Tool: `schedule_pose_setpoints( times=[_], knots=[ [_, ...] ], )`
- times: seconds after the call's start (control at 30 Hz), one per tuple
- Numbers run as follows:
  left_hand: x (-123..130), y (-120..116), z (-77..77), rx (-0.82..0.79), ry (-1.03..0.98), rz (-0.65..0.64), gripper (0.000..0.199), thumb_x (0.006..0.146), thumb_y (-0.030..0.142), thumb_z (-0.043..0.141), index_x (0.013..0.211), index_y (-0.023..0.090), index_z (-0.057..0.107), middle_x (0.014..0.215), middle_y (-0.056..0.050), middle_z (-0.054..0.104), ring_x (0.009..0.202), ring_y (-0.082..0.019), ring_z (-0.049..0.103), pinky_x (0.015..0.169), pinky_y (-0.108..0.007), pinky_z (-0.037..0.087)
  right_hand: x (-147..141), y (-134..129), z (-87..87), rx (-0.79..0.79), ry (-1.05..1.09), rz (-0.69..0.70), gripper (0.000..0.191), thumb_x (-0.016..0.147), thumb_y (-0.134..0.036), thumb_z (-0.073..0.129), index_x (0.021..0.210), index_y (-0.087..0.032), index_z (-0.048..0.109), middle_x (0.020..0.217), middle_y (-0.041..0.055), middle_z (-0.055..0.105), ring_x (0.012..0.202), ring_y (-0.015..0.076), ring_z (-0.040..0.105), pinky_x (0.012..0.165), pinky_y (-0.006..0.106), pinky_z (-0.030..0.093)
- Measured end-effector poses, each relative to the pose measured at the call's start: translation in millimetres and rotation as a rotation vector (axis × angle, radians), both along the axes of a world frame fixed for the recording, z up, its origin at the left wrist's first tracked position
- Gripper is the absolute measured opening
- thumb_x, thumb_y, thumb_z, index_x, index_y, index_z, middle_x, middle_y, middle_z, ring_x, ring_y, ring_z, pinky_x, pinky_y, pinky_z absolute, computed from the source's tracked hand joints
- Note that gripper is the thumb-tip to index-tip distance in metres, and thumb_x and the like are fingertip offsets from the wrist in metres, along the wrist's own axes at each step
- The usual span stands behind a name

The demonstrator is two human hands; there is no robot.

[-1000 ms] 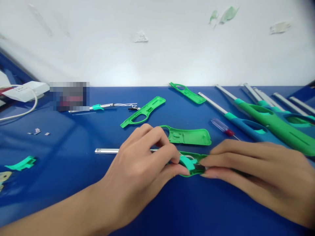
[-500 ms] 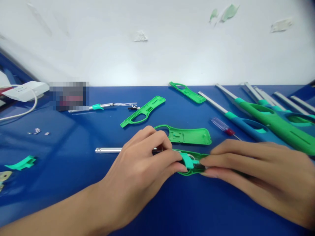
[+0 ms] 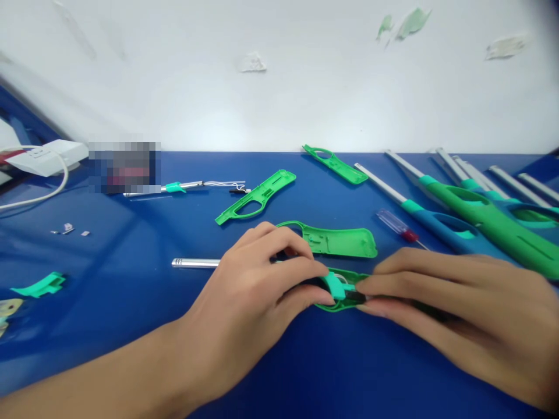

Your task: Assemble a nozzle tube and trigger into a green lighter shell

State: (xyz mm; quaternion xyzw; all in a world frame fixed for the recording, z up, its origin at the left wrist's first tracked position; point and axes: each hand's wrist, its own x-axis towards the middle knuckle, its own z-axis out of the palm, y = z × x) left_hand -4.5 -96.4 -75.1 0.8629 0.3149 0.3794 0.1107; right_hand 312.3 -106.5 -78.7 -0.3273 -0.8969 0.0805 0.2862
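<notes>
An opened long-nosed lighter lies before me: a green handle shell (image 3: 356, 273) with a silver tube (image 3: 196, 263) running out to the left. Thumb and forefinger of my left hand (image 3: 257, 291) pinch the teal trigger (image 3: 335, 286) within the shell. A thin white wire curves behind the trigger. My right hand (image 3: 454, 302) is closed at the shell's right end, its fingertips on a small black part (image 3: 354, 296) beside the trigger. My right fingers cover the rest of that end. Just behind sits a matching green shell half (image 3: 345, 241), hollow side up.
More green shell halves (image 3: 257, 198) lie farther back, near a silver tube with a teal collar (image 3: 176, 187) and loose wires. A screwdriver (image 3: 397, 226) and several assembled lighters (image 3: 476, 215) are on the right. Another teal trigger (image 3: 41, 285) and small scraps (image 3: 67, 228) lie left.
The view has shifted slightly. My left thumb and forefinger have moved a little to the right along the trigger; my right hand stays at the black part.
</notes>
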Motion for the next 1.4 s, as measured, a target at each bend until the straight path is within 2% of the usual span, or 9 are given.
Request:
schedule_pose_setpoints(
  times=[0.17, 0.27, 0.33, 0.43, 0.6, 0.83, 0.97, 1.13, 1.4],
  knots=[
    [1.1, 1.2, 0.7, -0.051, -0.006, -0.005, 0.003, 0.119, 0.017, 0.098, 0.117, 0.020, 0.098, 0.116, -0.001, 0.090, 0.107, -0.016, 0.084, 0.107, -0.023, 0.068, -4.2, 0.4, 3.7, -0.041, 0.040, -0.016, 0.026, 0.139, -0.050, 0.066, 0.129, -0.040, 0.088, 0.112, -0.0072, 0.096, 0.083, 0.0179, 0.093, 0.074, 0.027, 0.072],
    [1.4, 2.7, 1.8, -0.070, -0.008, -0.017, 0.006, 0.115, 0.014, 0.101, 0.117, 0.020, 0.098, 0.115, -0.001, 0.090, 0.106, -0.016, 0.084, 0.104, -0.023, 0.068, -5.9, -2.6, 6.4, -0.097, 0.042, -0.085, 0.024, 0.137, -0.059, 0.069, 0.133, -0.042, 0.085, 0.092, -0.0092, 0.085, 0.054, 0.0137, 0.072, 0.050, 0.027, 0.057],
    [1.9, 3.6, 2.6, -0.077, -0.004, -0.015, 0.007, 0.115, 0.014, 0.101, 0.116, 0.020, 0.098, 0.115, 0.000, 0.090, 0.106, -0.016, 0.084, 0.103, -0.024, 0.069, -8.3, -4.0, 9.0, -0.114, 0.034, -0.092, 0.027, 0.137, -0.063, 0.068, 0.137, -0.043, 0.086, 0.084, -0.0096, 0.079, 0.047, 0.0125, 0.063, 0.043, 0.027, 0.048],
    [2.4, 3.5, 3.7, -0.077, -0.001, -0.013, 0.007, 0.116, 0.014, 0.100, 0.116, 0.020, 0.098, 0.115, -0.001, 0.090, 0.106, -0.017, 0.084, 0.103, -0.025, 0.068, -15.3, -3.9, 12.8, -0.098, 0.056, -0.072, 0.030, 0.137, -0.065, 0.067, 0.136, -0.043, 0.087, 0.087, -0.0090, 0.080, 0.053, 0.0125, 0.068, 0.046, 0.023, 0.053],
    [1.6, 2.4, 3.1, -0.080, -0.002, -0.021, 0.009, 0.119, 0.014, 0.096, 0.116, 0.022, 0.098, 0.114, 0.000, 0.090, 0.105, -0.017, 0.084, 0.103, -0.026, 0.068, -29.9, -3.0, 12.4, -0.086, 0.095, -0.078, 0.036, 0.139, -0.061, 0.064, 0.132, -0.035, 0.088, 0.104, -0.0044, 0.091, 0.073, 0.0146, 0.086, 0.068, 0.022, 0.070],
    [2.2, 5.6, 1.0, -0.062, 0.004, -0.018, 0.013, 0.125, 0.015, 0.087, 0.120, 0.021, 0.097, 0.116, -0.003, 0.091, 0.107, -0.019, 0.088, 0.098, -0.030, 0.071, -31.6, -6.0, 5.3, -0.059, 0.059, -0.105, 0.032, 0.138, -0.052, 0.069, 0.146, -0.033, 0.094, 0.113, 0.0011, 0.094, 0.076, 0.0169, 0.091, 0.066, 0.025, 0.072],
    [-0.8, 1.2, 11.2, -0.103, 0.002, -0.020, 0.018, 0.124, 0.014, 0.079, 0.126, 0.020, 0.096, 0.120, -0.003, 0.094, 0.107, -0.019, 0.092, 0.097, -0.030, 0.074, -30.8, -3.1, 4.4, -0.040, 0.090, -0.094, 0.026, 0.138, -0.051, 0.070, 0.136, -0.034, 0.090, 0.115, -0.0019, 0.096, 0.082, 0.0169, 0.095, 0.067, 0.022, 0.073],
    [-11.2, 1.4, 17.2, -0.067, 0.039, 0.028, 0.028, 0.121, 0.009, 0.068, 0.128, 0.019, 0.094, 0.127, -0.006, 0.095, 0.114, -0.019, 0.093, 0.106, -0.030, 0.074, -28.1, -4.2, 2.8, -0.048, 0.076, -0.104, 0.020, 0.139, -0.050, 0.069, 0.136, -0.036, 0.084, 0.111, -0.0057, 0.094, 0.071, 0.0123, 0.088, 0.063, 0.020, 0.070],
    [-19.0, 10.2, 8.3, -0.067, 0.043, 0.012, 0.034, 0.123, 0.002, 0.068, 0.120, 0.018, 0.098, 0.118, -0.005, 0.093, 0.103, -0.016, 0.090, 0.096, -0.022, 0.072, -30.8, -5.5, 0.2, -0.039, 0.070, -0.150, 0.017, 0.136, -0.050, 0.072, 0.137, -0.037, 0.083, 0.109, -0.0035, 0.095, 0.057, 0.0144, 0.077, 0.056, 0.028, 0.068]
  ],
)
